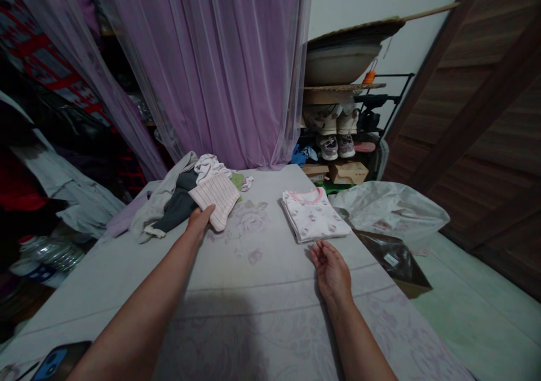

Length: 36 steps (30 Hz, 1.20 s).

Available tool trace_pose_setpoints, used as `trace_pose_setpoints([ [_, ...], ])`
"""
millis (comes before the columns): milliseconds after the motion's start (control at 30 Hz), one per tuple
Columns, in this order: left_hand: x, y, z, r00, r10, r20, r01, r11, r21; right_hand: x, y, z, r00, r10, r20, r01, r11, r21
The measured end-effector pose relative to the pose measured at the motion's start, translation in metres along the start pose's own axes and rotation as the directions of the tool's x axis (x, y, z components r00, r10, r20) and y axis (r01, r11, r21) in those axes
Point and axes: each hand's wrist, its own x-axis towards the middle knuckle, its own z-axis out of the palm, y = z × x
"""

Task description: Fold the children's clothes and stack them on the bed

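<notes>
My left hand grips the near edge of a pink striped piece of clothing, which looks folded. Behind and beside it lies a loose heap of clothes, with a dark grey garment, a light grey one and a white patterned one. Palm partly up and fingers slightly curled, my right hand is empty. Its fingertips are at the near edge of a neatly folded white shirt with a pink collar and small prints; whether they touch it I cannot tell.
Everything lies on a mattress with a pale floral sheet. A phone is at the near left. Purple curtains hang behind. To the right are a shoe rack with sneakers, a plastic bag and an open box.
</notes>
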Motion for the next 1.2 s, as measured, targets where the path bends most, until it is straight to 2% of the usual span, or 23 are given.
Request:
trace_pose_setpoints([
  [233,-0.022,0.030,0.057,0.989,0.018,0.147,0.008,0.985,-0.173,0.005,0.004,-0.005,0.999,-0.036,0.038,0.038,0.999,-0.034],
  [367,-0.035,0.051,0.091,0.980,0.058,0.189,0.028,0.906,-0.422,0.008,0.006,-0.007,0.998,-0.039,0.051,0.041,0.998,-0.041],
  [433,-0.046,0.052,0.105,0.983,0.068,0.170,0.028,0.864,-0.503,0.009,0.006,-0.008,0.997,-0.042,0.058,0.044,0.998,-0.044],
  [533,-0.074,0.029,0.121,0.982,0.076,0.171,0.038,0.812,-0.582,0.009,0.007,-0.008,0.996,-0.054,0.071,0.057,0.997,-0.048],
  [567,-0.087,0.015,0.125,0.981,0.044,0.190,0.079,0.799,-0.595,0.009,0.006,-0.008,0.996,-0.055,0.072,0.058,0.997,-0.044],
  [633,-0.115,-0.020,0.129,0.967,-0.104,0.234,0.224,0.787,-0.574,0.008,0.006,-0.007,0.996,-0.049,0.074,0.052,0.998,-0.029],
  [733,-0.152,-0.066,0.125,0.887,-0.341,0.312,0.459,0.734,-0.501,0.007,0.005,-0.006,0.996,-0.037,0.075,0.038,0.999,-0.004],
  [800,-0.167,-0.081,0.116,0.840,-0.398,0.369,0.538,0.693,-0.479,0.006,0.004,-0.005,0.997,-0.030,0.069,0.029,1.000,0.006],
  [867,-0.171,-0.082,0.103,0.777,-0.449,0.442,0.618,0.682,-0.392,0.006,0.004,-0.005,0.998,-0.020,0.066,0.020,1.000,0.008],
  [933,-0.166,-0.074,0.087,0.678,-0.497,0.541,0.682,0.701,-0.211,0.007,0.004,-0.005,0.998,-0.018,0.068,0.018,1.000,0.003],
  [1000,-0.155,-0.065,0.070,0.597,-0.518,0.612,0.658,0.753,-0.005,0.007,0.005,-0.005,0.997,-0.030,0.077,0.030,1.000,-0.008],
  [1033,-0.147,-0.060,0.063,0.599,-0.513,0.614,0.603,0.794,0.075,0.006,0.005,-0.005,0.996,-0.036,0.081,0.037,0.999,-0.013],
  [1067,-0.138,-0.056,0.058,0.651,-0.482,0.587,0.513,0.849,0.128,0.006,0.005,-0.005,0.996,-0.038,0.083,0.040,0.999,-0.016],
  [1100,-0.127,-0.053,0.053,0.736,-0.414,0.535,0.396,0.905,0.156,0.006,0.006,-0.005,0.996,-0.038,0.083,0.039,0.999,-0.016],
  [1167,-0.106,-0.048,0.049,0.913,-0.168,0.371,0.100,0.976,0.195,0.006,0.006,-0.005,0.996,-0.033,0.080,0.034,0.999,-0.014],
  [1200,-0.096,-0.048,0.050,0.944,-0.074,0.322,0.008,0.980,0.201,0.006,0.006,-0.005,0.996,-0.033,0.081,0.034,0.999,-0.017],
])
